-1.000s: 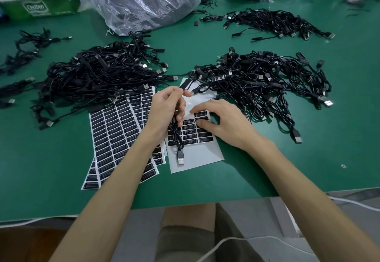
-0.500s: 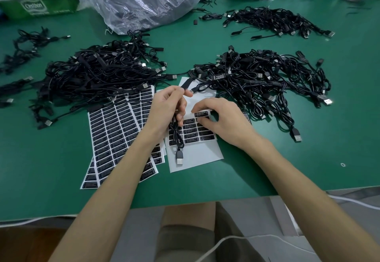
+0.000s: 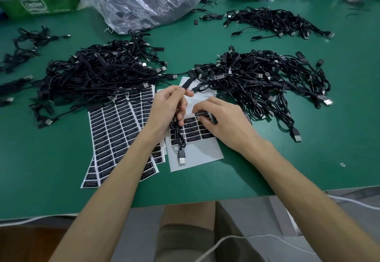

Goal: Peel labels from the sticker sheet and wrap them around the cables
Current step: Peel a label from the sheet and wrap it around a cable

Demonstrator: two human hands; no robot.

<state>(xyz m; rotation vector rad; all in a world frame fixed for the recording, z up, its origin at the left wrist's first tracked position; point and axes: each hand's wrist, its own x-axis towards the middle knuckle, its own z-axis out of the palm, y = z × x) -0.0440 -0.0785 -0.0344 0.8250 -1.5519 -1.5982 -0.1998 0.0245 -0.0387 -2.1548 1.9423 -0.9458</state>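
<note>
fingers of left hand (image 3: 164, 107) curled round one cable (image 3: 181, 156), right hand (image 3: 224, 123) pinching one label (image 3: 202, 112) on sticker sheet (image 3: 198, 159)

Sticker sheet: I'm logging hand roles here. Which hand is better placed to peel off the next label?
Right. The right hand pinches a label in the top remaining row of the sticker sheet, while the left hand is occupied gripping the cable.
</note>
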